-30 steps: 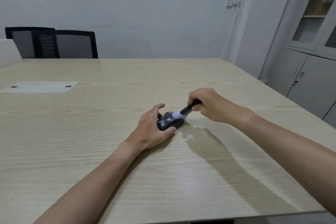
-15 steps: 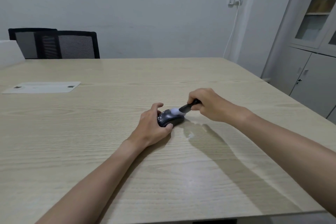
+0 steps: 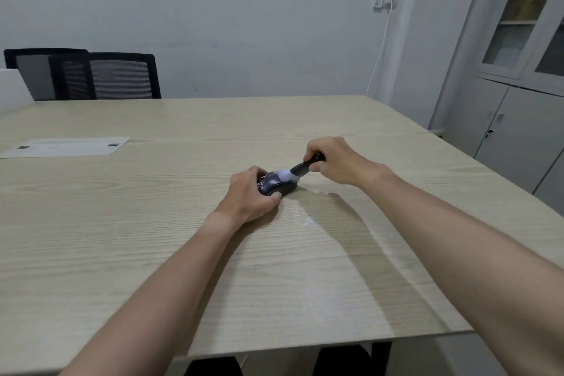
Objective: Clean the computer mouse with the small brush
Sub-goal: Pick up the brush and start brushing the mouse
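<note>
A dark computer mouse [image 3: 276, 185] lies on the light wooden table [image 3: 152, 223], near its middle. My left hand [image 3: 248, 195] wraps around the mouse from the left and near side, thumb against its front edge. My right hand [image 3: 331, 160] grips the black handle of a small brush [image 3: 297, 170]. The brush's pale bristles rest on the top of the mouse at its right end. Most of the handle is hidden inside my fist.
A white flat cover plate [image 3: 65, 146] sits in the table at the far left. Two black mesh chairs [image 3: 91, 75] stand behind the far edge. Grey cabinets [image 3: 518, 85] line the right wall. The table's near edge [image 3: 305, 345] runs below my forearms.
The brush tip has slid a little along the top of the mouse. My left hand has closed more around the mouse. Both hands stay in nearly the same place.
</note>
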### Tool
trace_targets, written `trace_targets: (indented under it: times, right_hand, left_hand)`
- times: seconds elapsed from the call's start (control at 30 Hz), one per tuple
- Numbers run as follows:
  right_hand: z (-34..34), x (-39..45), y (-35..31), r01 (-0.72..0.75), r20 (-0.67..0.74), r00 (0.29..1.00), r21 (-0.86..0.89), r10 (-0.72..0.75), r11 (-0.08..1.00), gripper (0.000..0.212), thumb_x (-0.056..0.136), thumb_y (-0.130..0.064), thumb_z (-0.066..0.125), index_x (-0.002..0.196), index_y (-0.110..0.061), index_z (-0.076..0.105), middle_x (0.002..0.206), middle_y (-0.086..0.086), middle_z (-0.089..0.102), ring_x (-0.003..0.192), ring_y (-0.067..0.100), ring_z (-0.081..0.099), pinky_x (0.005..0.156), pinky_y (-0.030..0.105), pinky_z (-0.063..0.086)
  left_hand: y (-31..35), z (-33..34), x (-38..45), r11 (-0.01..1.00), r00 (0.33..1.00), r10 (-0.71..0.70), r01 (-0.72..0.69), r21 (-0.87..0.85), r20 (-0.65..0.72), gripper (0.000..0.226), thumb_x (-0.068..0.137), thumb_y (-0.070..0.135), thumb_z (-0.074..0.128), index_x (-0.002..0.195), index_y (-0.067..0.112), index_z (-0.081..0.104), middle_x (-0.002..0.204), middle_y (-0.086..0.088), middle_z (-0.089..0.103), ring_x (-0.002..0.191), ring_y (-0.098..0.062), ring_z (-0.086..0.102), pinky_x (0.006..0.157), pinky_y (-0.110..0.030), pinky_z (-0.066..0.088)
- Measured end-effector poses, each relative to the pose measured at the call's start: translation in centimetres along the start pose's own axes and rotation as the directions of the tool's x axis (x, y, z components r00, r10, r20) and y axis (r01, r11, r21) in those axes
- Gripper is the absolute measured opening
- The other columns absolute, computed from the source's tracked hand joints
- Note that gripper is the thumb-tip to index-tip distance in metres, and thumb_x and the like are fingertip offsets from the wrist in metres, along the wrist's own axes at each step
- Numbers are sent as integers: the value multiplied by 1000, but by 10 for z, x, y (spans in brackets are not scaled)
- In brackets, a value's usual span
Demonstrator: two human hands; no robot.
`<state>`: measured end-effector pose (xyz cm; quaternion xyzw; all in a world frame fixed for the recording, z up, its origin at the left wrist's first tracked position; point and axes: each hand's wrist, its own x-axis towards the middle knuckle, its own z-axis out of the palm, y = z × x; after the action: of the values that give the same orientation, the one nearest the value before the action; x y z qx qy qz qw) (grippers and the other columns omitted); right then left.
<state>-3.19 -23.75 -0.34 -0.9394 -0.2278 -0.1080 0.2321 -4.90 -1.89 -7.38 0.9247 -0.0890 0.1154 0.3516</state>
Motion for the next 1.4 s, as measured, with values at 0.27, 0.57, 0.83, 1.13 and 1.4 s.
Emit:
trace_targets:
  times: [0.27, 0.57, 0.83, 1.13, 1.4]
  right_hand:
    - [-12, -9, 7, -39, 66, 997, -32, 41, 999, 21, 81, 5, 64, 78, -15, 68, 83, -6, 60, 79, 17, 56, 62, 18, 41]
    - [4, -4, 8, -60, 42, 997, -12, 60, 998, 15, 86, 2, 62, 84, -12, 66, 88, -3, 57, 82, 18, 54, 66, 20, 40]
    - [-2, 3, 1, -82, -103, 991, 85, 90, 993, 14, 81, 0, 60, 84, -9, 70, 86, 0, 63, 78, 16, 55, 64, 21, 40]
    - [-3, 5, -18, -57, 36, 998, -28, 58, 998, 15, 74, -4, 60, 71, -17, 69, 83, -5, 61, 80, 21, 61, 64, 29, 50]
    - [9, 17, -56, 104, 37, 994, -54, -102, 993, 6, 81, -8, 66, 81, -12, 70, 82, -3, 62, 80, 19, 60, 66, 31, 53]
  left_hand:
    - [5, 0, -6, 1000, 1000, -9, 9, 7, -21, 65, 65, 44, 59, 121, 13, 63, 111, -5, 57, 115, -22, 49, 89, -20, 28]
    - [4, -1, -3, 1000, 1000, -13, 13, -10, -21, 66, 71, 39, 66, 131, 13, 59, 112, -5, 51, 118, -26, 49, 94, -23, 29]
    - [-2, 6, 1, 1000, 996, -1, 2, 10, -90, 58, 76, 38, 75, 122, 8, 58, 109, -4, 55, 120, -24, 47, 89, -20, 25]
    - [-8, 18, 4, 997, 985, -52, 61, 50, -162, 81, 60, 70, 79, 108, 8, 59, 106, -6, 59, 109, -23, 50, 82, -23, 27]
    - [-4, 13, 1, 994, 980, -33, 54, 100, -198, 56, 67, 59, 76, 86, 7, 65, 83, -7, 65, 90, -27, 58, 75, -29, 32]
